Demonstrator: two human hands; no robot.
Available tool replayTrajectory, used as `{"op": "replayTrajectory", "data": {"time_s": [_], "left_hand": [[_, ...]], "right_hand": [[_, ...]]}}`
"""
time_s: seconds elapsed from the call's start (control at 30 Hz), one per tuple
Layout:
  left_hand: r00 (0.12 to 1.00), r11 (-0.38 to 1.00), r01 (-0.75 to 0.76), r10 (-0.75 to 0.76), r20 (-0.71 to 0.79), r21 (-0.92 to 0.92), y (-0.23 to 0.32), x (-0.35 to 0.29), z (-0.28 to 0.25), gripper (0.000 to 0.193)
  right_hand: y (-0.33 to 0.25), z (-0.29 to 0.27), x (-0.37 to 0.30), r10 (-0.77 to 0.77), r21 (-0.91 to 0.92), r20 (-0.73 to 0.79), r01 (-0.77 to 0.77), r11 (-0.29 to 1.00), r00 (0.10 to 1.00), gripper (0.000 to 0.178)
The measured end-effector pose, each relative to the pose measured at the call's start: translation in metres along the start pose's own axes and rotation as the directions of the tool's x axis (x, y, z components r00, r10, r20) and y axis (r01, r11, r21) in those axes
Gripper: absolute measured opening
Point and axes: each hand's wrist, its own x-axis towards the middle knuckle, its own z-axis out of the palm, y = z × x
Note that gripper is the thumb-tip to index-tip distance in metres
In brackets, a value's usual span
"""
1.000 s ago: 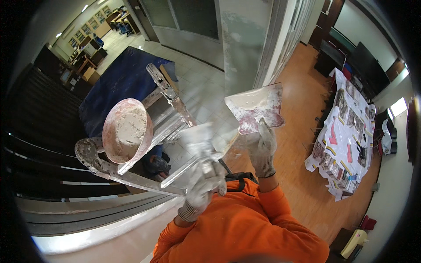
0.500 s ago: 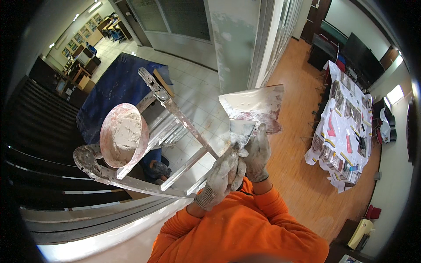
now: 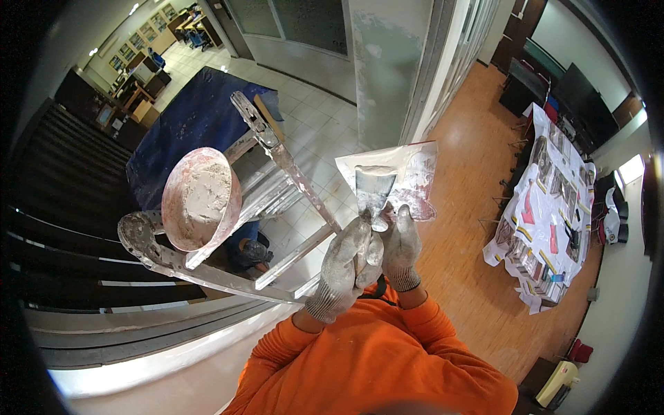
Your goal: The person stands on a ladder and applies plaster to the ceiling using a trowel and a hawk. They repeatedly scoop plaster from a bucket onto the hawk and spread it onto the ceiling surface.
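Observation:
My left hand (image 3: 346,266), in a stained knitted work glove, is closed around the handle of a putty knife (image 3: 374,191). The knife's grey blade lies over a wide, flat filling blade (image 3: 419,169), with white paste along the knife's upper edge. My right hand (image 3: 402,250), gloved the same way, grips the wide blade from below; its thumb shows and its other fingers are hidden behind. White and reddish paste smears the wide blade. To the left, a pinkish bowl (image 3: 236,200) of whitish filler (image 3: 207,194) rests tilted on a paste-spattered metal stepladder (image 3: 297,181).
Below the ladder a person (image 3: 247,250) is partly visible near the floor. A dark blue sheet (image 3: 181,124) covers something behind the bowl. A patched wall end (image 3: 389,76) stands ahead. On the right, a long table (image 3: 543,207) under white plastic stands on wooden flooring (image 3: 456,277).
The putty knife has moved up across the face of the wide blade, and paste now sits along its edge. The wide blade has shifted slightly left. The view has turned a little.

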Motion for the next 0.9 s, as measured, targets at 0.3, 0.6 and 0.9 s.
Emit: {"op": "replayTrajectory", "data": {"time_s": [0.3, 0.6, 0.9], "left_hand": [[0.987, 0.978, -0.057, 0.086, 0.138, -0.203, 0.003, 0.009, -0.014, 0.029], [0.988, 0.969, -0.132, 0.146, 0.052, -0.209, 0.031, 0.008, -0.023, 0.039], [0.991, 0.982, 0.110, -0.096, 0.094, -0.154, 0.000, -0.011, -0.010, 0.037]], "right_hand": [[-0.001, 0.007, 0.003, 0.027, -0.087, 0.086, -0.020, 0.996, 0.996, 0.048], [0.027, -0.011, -0.013, 0.091, -0.249, -0.070, -0.105, 0.963, 0.993, 0.027], [0.028, -0.033, 0.011, -0.097, -0.682, 0.088, 0.131, 0.719, 0.991, 0.044]]}}
